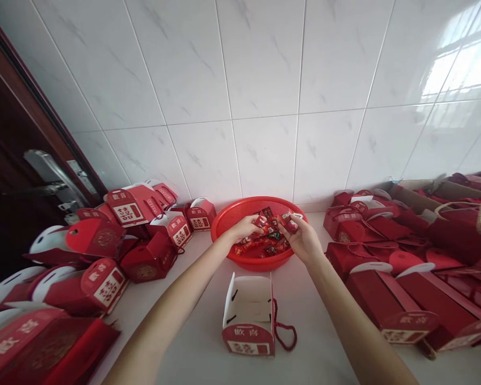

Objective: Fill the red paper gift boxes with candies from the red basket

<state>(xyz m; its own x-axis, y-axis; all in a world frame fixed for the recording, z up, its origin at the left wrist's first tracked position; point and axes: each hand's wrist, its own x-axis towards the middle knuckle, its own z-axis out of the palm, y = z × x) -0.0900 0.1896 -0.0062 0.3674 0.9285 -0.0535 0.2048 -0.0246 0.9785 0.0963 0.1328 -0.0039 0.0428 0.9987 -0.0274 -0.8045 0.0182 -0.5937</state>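
Forearms point(180, 299) flank the open box point(248, 313) and reach the red basket point(258, 263), where I note left hand point(244, 229) and right hand point(307, 240) each pinching a wrapped sweet point(260, 221), which could drop should grip loosen.

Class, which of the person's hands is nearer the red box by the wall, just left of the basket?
Left. The left hand is over the basket, to the right of the red box; the right hand is at the basket's right side, farther away.
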